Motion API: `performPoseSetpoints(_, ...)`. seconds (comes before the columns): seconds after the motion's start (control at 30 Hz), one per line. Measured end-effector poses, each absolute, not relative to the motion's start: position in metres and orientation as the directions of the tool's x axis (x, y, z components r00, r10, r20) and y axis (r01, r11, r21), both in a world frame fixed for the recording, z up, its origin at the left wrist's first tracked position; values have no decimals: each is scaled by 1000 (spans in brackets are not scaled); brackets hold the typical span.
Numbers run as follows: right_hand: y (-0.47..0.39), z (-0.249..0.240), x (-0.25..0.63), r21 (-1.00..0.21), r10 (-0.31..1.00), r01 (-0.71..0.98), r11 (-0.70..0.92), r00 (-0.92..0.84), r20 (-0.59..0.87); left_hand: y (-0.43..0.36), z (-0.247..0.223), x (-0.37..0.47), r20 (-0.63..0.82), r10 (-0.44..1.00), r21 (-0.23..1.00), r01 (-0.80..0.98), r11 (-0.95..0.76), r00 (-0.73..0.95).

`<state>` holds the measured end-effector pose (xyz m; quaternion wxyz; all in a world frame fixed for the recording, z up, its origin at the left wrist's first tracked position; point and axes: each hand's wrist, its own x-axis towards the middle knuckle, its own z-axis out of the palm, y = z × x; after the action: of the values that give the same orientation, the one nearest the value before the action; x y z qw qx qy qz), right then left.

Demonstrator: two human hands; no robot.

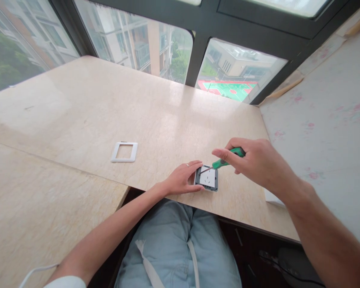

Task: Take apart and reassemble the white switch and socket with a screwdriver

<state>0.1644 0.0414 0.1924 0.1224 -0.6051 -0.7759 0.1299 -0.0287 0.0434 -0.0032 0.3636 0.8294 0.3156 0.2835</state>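
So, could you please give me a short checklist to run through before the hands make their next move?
1. Left hand on the power socket: ok, it grips the socket's left side.
2. Green-handled screwdriver in the right hand: ok, held by its handle.
3. Screwdriver tip on the socket: ok, it points at the dark strip left of the white face.
4. Tip fully seated in a screw: cannot tell, too small.
5. White faceplate frame out of the way: ok, it lies apart on the countertop, left of the socket.
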Motion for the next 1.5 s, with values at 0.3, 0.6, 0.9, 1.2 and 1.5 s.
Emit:
performPoseSetpoints(0.3, 52, 178, 168, -815, 953, 569, 110, -294, -76, 44, -1, -29, 238, 724, 786, 311, -535, 647)
performPoseSetpoints(0.6, 46, 187, 181, -873, 843, 484, 51, -489, -222, 44, -3, -28, 254, 724, 779, 308, -546, 642)
performPoseSetpoints(0.9, 33, 184, 164, -329, 935, 877, 350, -308, 173, 44, -6, -29, 270, 725, 768, 312, -559, 633)
performPoseSetpoints(1.2, 41, 177, 167, -697, 925, 636, 332, -366, 106, 43, -4, -29, 270, 723, 781, 294, -551, 636)
performPoseSetpoints(1.5, 41, 187, 171, -802, 846, 531, 274, -529, -61, 44, -3, -28, 265, 725, 779, 302, -549, 636)
